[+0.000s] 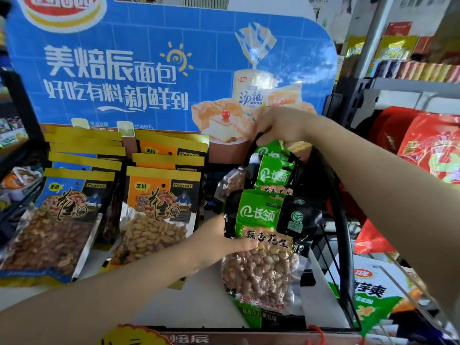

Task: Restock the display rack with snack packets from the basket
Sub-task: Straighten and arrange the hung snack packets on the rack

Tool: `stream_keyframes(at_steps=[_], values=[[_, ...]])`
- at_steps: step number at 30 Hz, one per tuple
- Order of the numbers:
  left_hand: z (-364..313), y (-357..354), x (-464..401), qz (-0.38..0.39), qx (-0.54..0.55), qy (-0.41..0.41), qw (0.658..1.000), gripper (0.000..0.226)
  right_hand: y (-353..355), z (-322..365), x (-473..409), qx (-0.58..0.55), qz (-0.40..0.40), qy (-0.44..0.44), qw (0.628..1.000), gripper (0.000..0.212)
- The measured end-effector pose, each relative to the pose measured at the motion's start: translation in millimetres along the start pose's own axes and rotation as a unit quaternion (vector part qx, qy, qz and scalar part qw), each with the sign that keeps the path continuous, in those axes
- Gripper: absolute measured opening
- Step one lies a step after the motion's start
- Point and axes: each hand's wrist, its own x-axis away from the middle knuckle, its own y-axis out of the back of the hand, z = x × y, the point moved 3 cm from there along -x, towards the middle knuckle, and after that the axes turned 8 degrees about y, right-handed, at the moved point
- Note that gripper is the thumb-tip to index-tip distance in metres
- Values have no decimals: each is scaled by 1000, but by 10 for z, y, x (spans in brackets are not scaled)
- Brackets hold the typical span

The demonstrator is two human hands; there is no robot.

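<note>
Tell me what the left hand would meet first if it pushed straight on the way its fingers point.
The left hand already touches the front green peanut packet; pushing on rightward would press into it, probably toward the black rack wire, though depth is unclear.

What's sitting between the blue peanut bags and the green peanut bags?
In the head view, a row of orange peanut bags stands between the blue peanut bags and green peanut bags.

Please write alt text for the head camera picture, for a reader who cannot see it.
Two bare hands arrange green peanut packets on a shop display rack: the left hand grips the front packet, the right hand pinches the top of one behind. To their left stand rows of yellow-topped peanut packets, under a blue bread poster.
</note>
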Motion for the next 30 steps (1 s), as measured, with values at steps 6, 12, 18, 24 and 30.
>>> stream_keyframes(at_steps=[6, 12, 18, 24, 30], values=[[23, 11, 10, 2, -16, 15, 1000, 29, -399, -172, 173, 14, -46, -11, 999, 19], [-64, 263, -302, -153, 60, 16, 986, 38, -289, -129, 642, -12, -175, 22, 984, 17], [-240, 363, -518, -212, -141, -12, 967, 58, -470, -206, 719, -10, -76, 5, 997, 12], [-420, 476, -831, -230, -192, -2, 954, 52, -455, -240, 816, -108, -62, 11, 992, 23], [-279, 540, -830, -219, -141, -56, 964, 18, -450, -245, 837, -180, -68, 25, 981, 12]])
